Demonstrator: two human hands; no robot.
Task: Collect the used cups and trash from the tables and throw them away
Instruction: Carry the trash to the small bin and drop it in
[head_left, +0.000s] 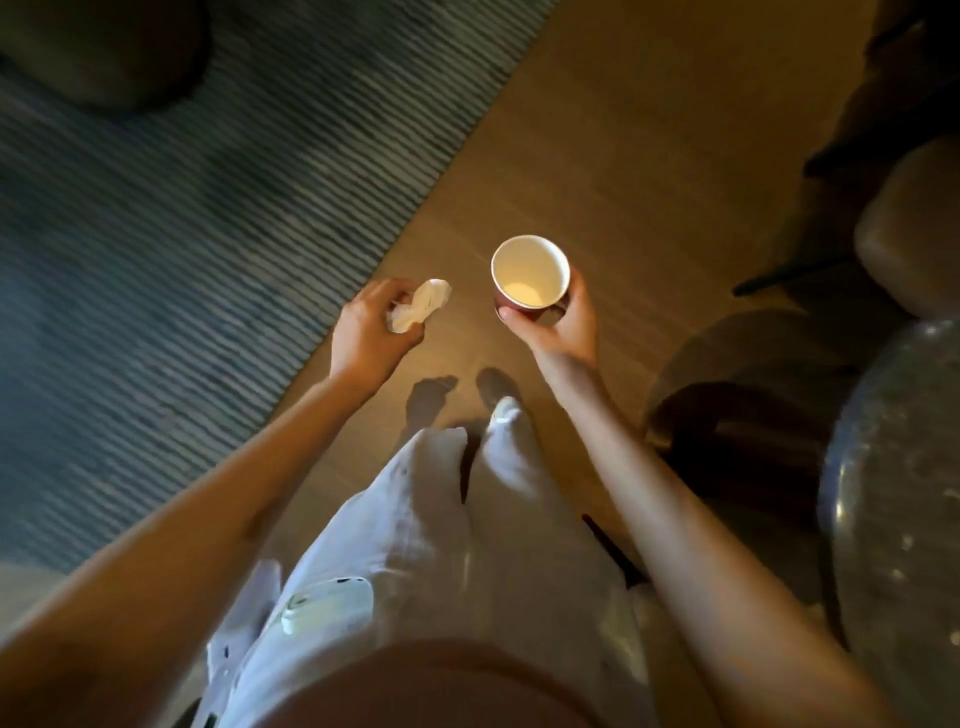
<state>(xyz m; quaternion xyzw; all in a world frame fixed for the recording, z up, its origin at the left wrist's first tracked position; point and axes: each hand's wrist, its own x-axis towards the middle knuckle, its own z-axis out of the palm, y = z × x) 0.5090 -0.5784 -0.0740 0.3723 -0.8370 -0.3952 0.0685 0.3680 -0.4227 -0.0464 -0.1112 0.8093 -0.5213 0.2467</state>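
The person stands on a light wooden floor (597, 156) beside a blue-grey striped rug (208, 208), with both arms held out in front of the body. The left hand (371, 325) has its fingers curled around a crumpled white paper napkin (421, 304), which sticks out past the thumb. The right hand (558, 325) grasps a red paper cup with a white inside (530, 273) from below and behind, upright, and it looks empty. So one cup and one piece of trash appear collected and are carried above the floor, not on any table. The edge of a round glass table (893, 493) shows at the right; whether anything remains on it cannot be told. No bin is in view, so the throwing away seems not yet done.
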